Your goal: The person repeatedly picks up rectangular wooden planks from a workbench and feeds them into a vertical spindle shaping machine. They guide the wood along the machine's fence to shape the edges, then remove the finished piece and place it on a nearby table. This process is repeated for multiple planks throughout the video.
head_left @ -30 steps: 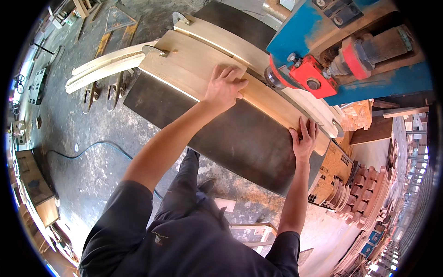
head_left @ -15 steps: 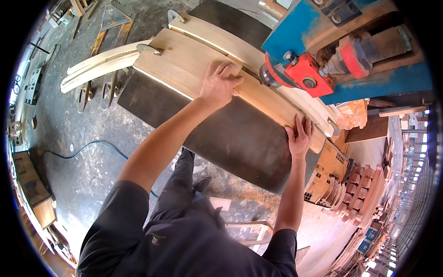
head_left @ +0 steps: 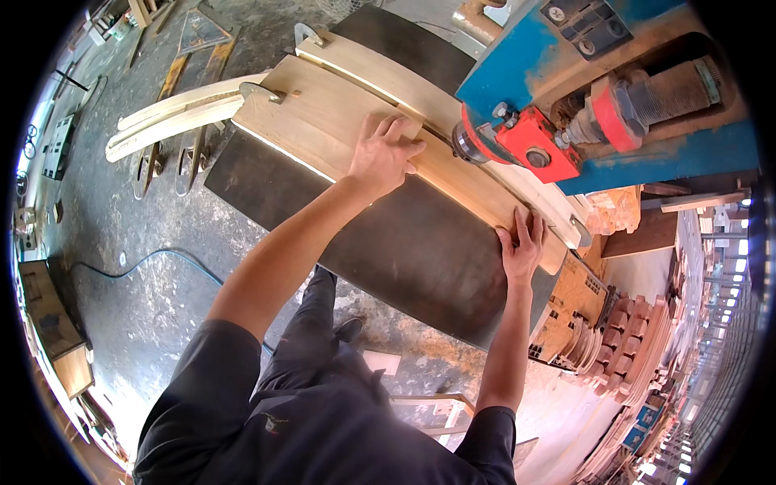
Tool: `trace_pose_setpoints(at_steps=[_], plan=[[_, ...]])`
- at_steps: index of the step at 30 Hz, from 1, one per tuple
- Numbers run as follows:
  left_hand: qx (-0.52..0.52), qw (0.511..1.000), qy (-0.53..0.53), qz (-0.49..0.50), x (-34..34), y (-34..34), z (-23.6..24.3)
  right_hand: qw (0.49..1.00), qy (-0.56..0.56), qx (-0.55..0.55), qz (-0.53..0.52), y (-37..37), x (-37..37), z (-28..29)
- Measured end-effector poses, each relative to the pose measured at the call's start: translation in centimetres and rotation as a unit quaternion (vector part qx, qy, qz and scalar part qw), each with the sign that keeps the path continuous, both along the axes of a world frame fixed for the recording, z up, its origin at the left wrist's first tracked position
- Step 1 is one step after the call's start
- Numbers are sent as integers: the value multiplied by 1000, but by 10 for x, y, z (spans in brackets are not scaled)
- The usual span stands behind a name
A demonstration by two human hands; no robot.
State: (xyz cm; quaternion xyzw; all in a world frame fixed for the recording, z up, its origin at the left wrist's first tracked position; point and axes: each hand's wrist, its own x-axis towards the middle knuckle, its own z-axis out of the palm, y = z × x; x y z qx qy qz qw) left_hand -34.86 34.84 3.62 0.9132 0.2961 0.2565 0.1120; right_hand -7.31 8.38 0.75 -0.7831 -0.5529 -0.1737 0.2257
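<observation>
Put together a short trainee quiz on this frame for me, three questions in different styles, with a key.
1. Multiple choice: what colour is the metal block mounted on the blue machine?
a) green
b) red
c) white

2. True or false: the left hand is gripping that machine.

3. Fill in the blank: the fingers of the right hand touch a narrow strip of pale ____.

Key:
1. b
2. False; it rests on the wide board.
3. wood

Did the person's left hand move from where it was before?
No, not that I can see: against the dark table, the left hand stays at the same spot on the pale wooden board.
</observation>
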Motion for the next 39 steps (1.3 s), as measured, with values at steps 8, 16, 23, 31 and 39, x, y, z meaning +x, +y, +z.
trace_pose_setpoints(at_steps=[8, 16, 23, 31, 39], plan=[[14, 1000, 10, 6, 2, 2, -1, 999, 6, 28, 26, 7, -5, 4], [21, 999, 24, 17, 7, 3, -3, 999, 2, 20, 31, 9, -1, 3], [-7, 998, 51, 31, 10, 4, -2, 999, -27, 14, 29, 12, 1, 2], [-12, 996, 76, 38, 13, 4, 2, 998, -57, 17, 38, 17, 6, 0], [-16, 995, 88, 41, 15, 6, 2, 998, -56, 16, 34, 17, 6, 1]])
